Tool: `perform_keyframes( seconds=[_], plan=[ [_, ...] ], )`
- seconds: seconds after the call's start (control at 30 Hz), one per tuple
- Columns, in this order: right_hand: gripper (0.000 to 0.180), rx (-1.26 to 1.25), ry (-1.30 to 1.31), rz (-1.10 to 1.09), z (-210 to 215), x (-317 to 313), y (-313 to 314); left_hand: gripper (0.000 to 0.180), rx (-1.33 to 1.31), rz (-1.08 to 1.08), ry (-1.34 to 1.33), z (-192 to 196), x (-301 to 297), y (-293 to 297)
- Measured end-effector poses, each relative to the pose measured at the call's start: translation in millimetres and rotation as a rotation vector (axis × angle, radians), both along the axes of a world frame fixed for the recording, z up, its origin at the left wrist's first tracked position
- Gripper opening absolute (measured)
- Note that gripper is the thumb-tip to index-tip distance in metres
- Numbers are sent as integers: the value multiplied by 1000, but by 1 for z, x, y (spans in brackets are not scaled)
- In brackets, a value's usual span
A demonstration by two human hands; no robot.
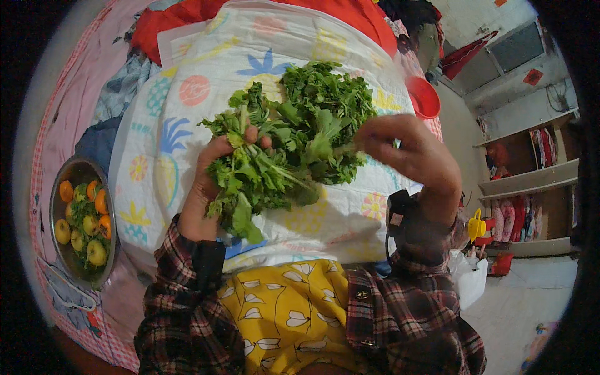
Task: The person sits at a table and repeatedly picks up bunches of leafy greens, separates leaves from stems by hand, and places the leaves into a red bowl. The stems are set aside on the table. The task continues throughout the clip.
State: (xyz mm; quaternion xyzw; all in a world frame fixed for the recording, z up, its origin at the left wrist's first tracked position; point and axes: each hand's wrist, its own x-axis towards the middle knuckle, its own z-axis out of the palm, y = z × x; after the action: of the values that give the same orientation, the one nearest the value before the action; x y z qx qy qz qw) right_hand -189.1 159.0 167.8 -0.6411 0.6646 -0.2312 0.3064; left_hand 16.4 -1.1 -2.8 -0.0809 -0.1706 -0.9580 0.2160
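My left hand [212,164] is closed round a bunch of leafy green stems [250,178], its leaves hanging over the fingers toward my lap. Just beyond and to the right, a larger heap of loose leafy greens [331,100] lies on the white pad [194,156] printed with coloured fruit. At the right edge of that heap is my right hand [406,147], slightly blurred, wrist bent and fingers drawn together pointing left at the leaves. Whatever sits between those fingertips, if anything, cannot be made out.
A metal bowl [61,256] at the left holds orange and yellow-green round fruit with some greens. A red plastic basin [424,98] stands past the pad's right side. Red cloth [356,25] lies along the far edge. Shelves [531,175] and a white plastic bag [469,278] are at the right.
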Motion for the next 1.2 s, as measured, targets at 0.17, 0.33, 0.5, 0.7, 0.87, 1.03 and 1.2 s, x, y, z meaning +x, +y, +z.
perform_keyframes(
  seconds=[0.17,0.33,0.5,0.7,0.87,1.03,1.2],
  plan=[
    [16,-18,184,283,-14,26,-25,41,18,-86,-36,-3,5,1],
    [9,-236,342,269,-26,51,-46,50,-54,-112,-278,10,9,2],
    [7,-253,419,216,-18,57,-52,50,-148,50,-435,24,15,13],
    [6,-125,239,286,17,41,-26,54,-163,-16,-390,21,9,6],
    [11,-100,320,318,-3,53,-31,56,-142,32,-330,21,7,12],
    [16,-152,493,228,-19,68,-49,56,-216,4,-374,34,11,14],
    [19,-102,452,132,-24,65,-57,57,-140,55,-410,39,11,21]
  ],
)
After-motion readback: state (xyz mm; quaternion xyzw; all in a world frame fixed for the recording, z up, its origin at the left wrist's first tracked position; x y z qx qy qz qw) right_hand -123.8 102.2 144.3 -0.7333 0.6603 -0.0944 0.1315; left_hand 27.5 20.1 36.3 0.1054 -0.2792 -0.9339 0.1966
